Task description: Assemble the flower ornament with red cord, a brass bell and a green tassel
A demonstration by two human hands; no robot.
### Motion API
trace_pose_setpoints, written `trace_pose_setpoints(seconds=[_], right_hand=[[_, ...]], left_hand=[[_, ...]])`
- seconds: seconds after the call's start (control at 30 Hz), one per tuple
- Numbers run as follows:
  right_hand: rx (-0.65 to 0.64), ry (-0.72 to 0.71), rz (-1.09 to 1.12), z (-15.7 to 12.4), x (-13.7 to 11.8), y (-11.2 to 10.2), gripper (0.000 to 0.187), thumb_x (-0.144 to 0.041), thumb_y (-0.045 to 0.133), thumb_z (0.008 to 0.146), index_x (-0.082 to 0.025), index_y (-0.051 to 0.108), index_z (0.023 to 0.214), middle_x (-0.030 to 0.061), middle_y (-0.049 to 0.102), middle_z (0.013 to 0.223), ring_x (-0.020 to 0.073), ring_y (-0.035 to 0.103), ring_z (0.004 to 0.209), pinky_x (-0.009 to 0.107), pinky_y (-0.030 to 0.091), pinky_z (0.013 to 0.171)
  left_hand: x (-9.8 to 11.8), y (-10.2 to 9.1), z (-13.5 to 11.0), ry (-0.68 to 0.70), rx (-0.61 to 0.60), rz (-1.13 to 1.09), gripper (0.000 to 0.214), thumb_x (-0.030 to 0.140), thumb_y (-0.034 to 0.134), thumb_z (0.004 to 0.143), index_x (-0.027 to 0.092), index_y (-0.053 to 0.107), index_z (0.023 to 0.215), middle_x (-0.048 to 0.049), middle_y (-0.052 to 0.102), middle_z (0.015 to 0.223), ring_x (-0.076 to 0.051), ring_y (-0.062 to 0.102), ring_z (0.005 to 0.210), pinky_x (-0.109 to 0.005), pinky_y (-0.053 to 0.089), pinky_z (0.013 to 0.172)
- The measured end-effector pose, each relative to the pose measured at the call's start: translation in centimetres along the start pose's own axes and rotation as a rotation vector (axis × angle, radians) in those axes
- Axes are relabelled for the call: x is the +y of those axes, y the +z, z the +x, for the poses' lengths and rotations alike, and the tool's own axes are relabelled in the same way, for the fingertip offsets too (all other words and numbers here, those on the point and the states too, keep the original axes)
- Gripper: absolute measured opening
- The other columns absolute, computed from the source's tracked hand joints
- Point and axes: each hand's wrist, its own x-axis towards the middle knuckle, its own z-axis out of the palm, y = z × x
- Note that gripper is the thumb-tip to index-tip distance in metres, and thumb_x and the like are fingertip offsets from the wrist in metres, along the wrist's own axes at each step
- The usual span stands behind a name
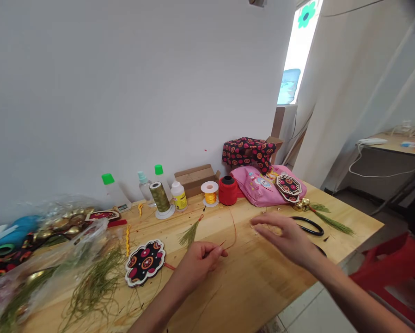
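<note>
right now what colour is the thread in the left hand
The thread in the left hand is red, showing best in the head view.

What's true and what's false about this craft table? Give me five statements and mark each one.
1. The left hand pinches a red thread. True.
2. The right hand is wrapped around the red spool. False: the red spool stands farther back on the table, apart from that hand, whose fingers are open.
3. The spool of yellow thread stands next to the red spool. True.
4. The flower-shaped piece lies on the pink bag. False: it lies on the table, to the left of the left hand; an octagonal piece rests on the bag.
5. Two bottles have green caps. True.
</note>
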Motion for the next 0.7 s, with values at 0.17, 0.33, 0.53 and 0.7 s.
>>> trace_pose_setpoints(seconds=[0.17,0.33,0.53,0.7], right_hand=[[-0.074,0.157,-0.359,-3.4,5.5,-5.8,0.035,-0.036,0.053,0.07,-0.02,0.057,0.101,0.0099,0.062,0.102,0.0262,0.057,0.093,0.039,0.046,0.077],[-0.233,0.162,-0.514,-3.7,7.1,-6.2,0.037,-0.024,0.048,0.067,-0.016,0.053,0.103,0.0111,0.058,0.102,0.0226,0.055,0.092,0.035,0.044,0.079],[-0.213,0.197,-0.609,-1.7,5.5,-5.9,0.027,-0.02,0.051,0.056,-0.016,0.051,0.082,0.0067,0.059,0.074,0.0198,0.055,0.066,0.028,0.043,0.057],[-0.109,0.22,-0.386,-1.3,4.5,-7.5,0.043,-0.034,0.055,0.063,-0.016,0.048,0.101,0.0067,0.057,0.079,0.0178,0.053,0.061,0.028,0.043,0.052]], left_hand=[[0.1,-0.2,-0.5,-0.159,-0.006,-0.002,0.054,0.059,0.049,0.062,0.01,0.065,0.079,0.011,0.027,0.04,-0.006,0.02,0.038,-0.02,0.013,0.04],[0.0,-0.2,-0.6,-0.193,0.039,0.067,0.053,0.061,0.053,0.058,0.012,0.068,0.073,0.0073,0.038,0.043,-0.007,0.026,0.042,-0.02,0.019,0.042],[-1.0,-0.4,-1.0,-0.154,0.083,0.085,0.049,0.059,0.053,0.06,0.014,0.07,0.069,-0.0002,0.061,0.058,-0.012,0.046,0.055,-0.021,0.034,0.053],[-1.1,-0.8,-1.2,-0.123,0.114,0.07,0.049,0.06,0.051,0.061,0.016,0.07,0.07,-0.0016,0.066,0.064,-0.017,0.052,0.063,-0.024,0.039,0.059]])
